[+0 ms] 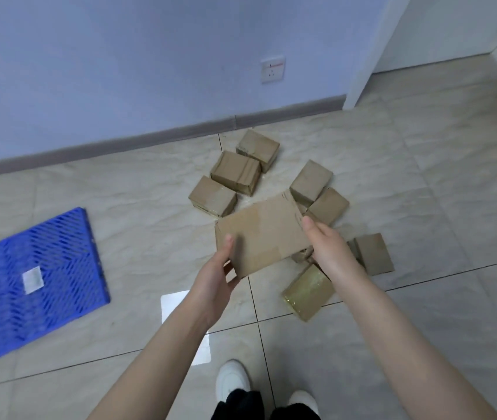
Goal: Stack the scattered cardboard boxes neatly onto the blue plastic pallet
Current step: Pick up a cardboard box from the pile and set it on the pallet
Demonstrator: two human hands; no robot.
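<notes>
Your white shoes [232,380] sit at the bottom edge, on the tiled floor [422,328]. Large box [262,234] is up off the floor, held between both hands above the pile. Left hand [215,280] grips its near-left corner, thumb on top, fingers curled under. Right hand [329,250] clamps the right end, fingertips hidden behind it.

Step in hand, my read: carry it left to the blue pallet [38,286]. Keep it level with both hands on. Set it square into a pallet corner, edges parallel to the rim, so later boxes have room. It looks like the biggest, so it likely belongs on the bottom layer.

Box look: plain brown cardboard, flat top facing the camera, creases near the right edge.

Pallet lies flat on the floor well to the left, no box on it, just a white label [32,279] near its middle. Loose boxes [235,172] lie scattered beyond and right of the held one. A taped box [307,291] sits just below your right hand. Wall socket [273,69] behind.
</notes>
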